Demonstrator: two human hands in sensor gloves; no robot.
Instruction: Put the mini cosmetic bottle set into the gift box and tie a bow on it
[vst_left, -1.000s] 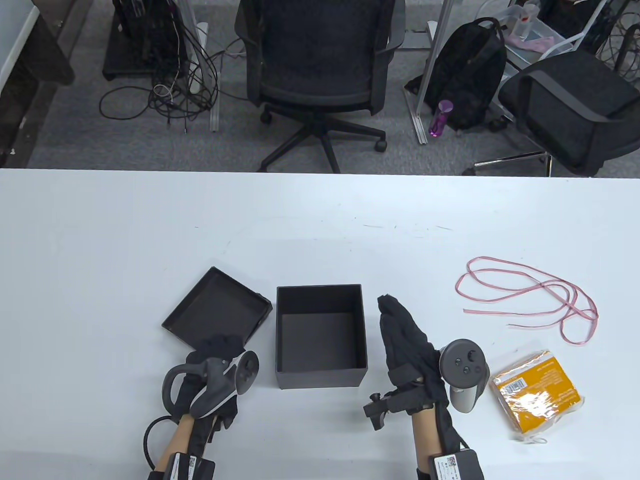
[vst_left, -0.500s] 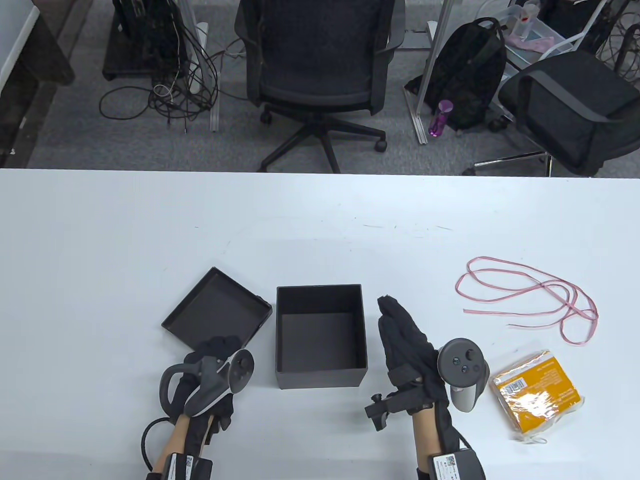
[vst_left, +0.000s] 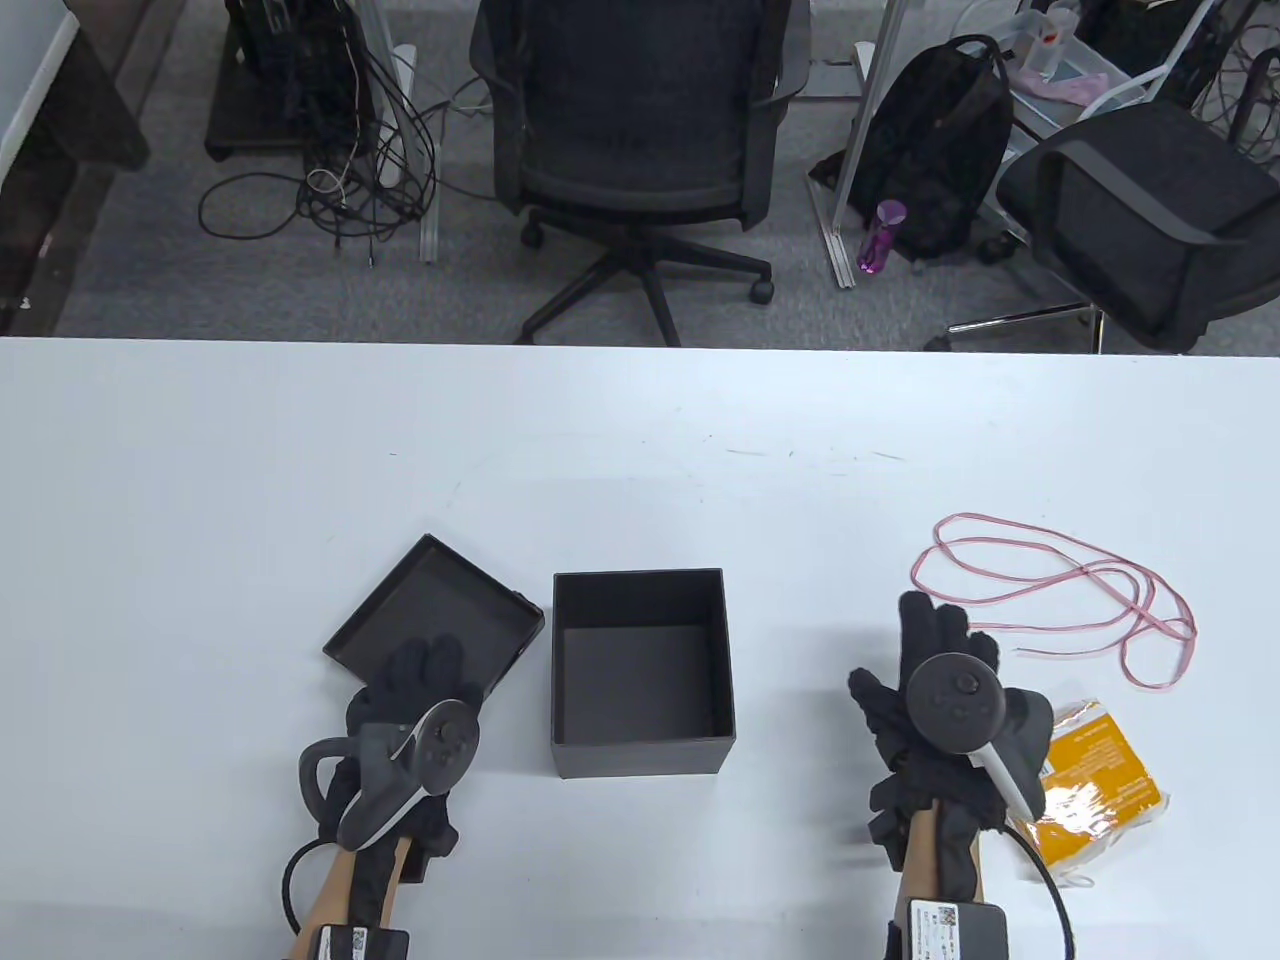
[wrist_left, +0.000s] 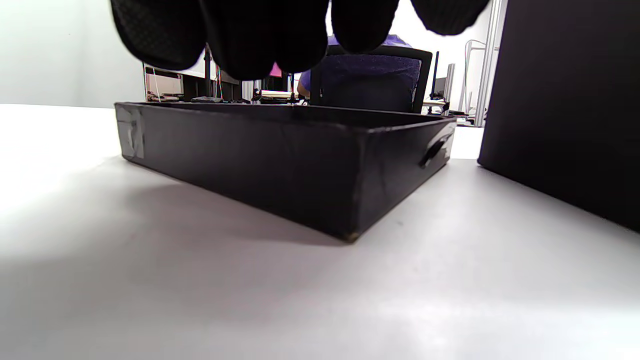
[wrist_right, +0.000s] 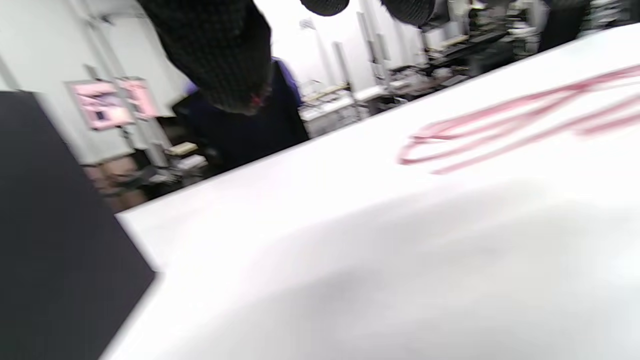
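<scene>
The black gift box (vst_left: 640, 757) stands open and empty at the table's middle front. Its lid (vst_left: 430, 600) lies upside down just to the left. My left hand (vst_left: 425, 660) reaches with straight fingers over the lid's near corner and holds nothing; in the left wrist view the fingertips (wrist_left: 250, 35) hang above the lid (wrist_left: 280, 155). The orange bottle set in a clear bag (vst_left: 1105, 775) lies at the front right. My right hand (vst_left: 930, 625) is palm down with spread fingers just left of it, its tracker covering the bag's left edge. A pink ribbon (vst_left: 1060, 590) lies loose beyond.
The box wall (wrist_left: 565, 100) rises close on the right of the left wrist view, and on the left (wrist_right: 50, 225) of the blurred right wrist view, where the ribbon (wrist_right: 500, 125) runs ahead. Office chairs and a backpack stand past the table's far edge.
My right hand has left the box's right side, moved right toward the orange bag and turned palm down. My left hand has slid slightly forward and left over the lid's corner.
</scene>
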